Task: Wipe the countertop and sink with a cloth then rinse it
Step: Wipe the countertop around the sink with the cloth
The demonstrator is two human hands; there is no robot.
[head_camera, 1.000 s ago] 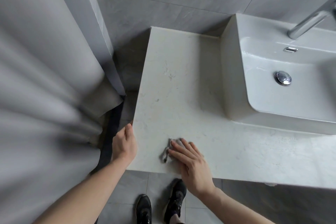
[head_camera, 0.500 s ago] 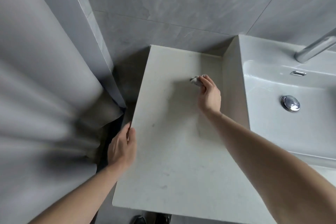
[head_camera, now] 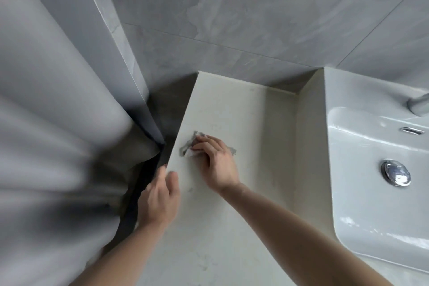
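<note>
**Right hand presses the cloth near the left edge of the countertop**

The right hand (head_camera: pixel 217 162) lies flat on the pale beige stone countertop (head_camera: pixel 243 204), with its fingers straight and close together, and it presses a small grey crumpled cloth (head_camera: pixel 189 145) against the surface. The cloth is mostly covered by the fingers; a part shows past the fingertips, on the side toward the left edge, and a small grey bit shows on the other side of the hand. The cloth sits close to the left edge of the countertop, about the middle between the back wall and the front.

The left hand (head_camera: pixel 160 199) rests on the left edge of the countertop, just beside the right hand but not touching it. It is blurred; the thumb lies on top of the surface, and I cannot tell how the other fingers lie.

The white rectangular ceramic sink (head_camera: pixel 371 204) stands on the right part of the countertop, well apart from the cloth. Inside it there is a round chrome drain plug (head_camera: pixel 395 172), and a chrome tap (head_camera: pixel 417 103) shows partly at the right border. A light grey curtain (head_camera: pixel 46 134) hangs on the left, and grey wall tiles (head_camera: pixel 255 18) are behind the countertop.
</note>
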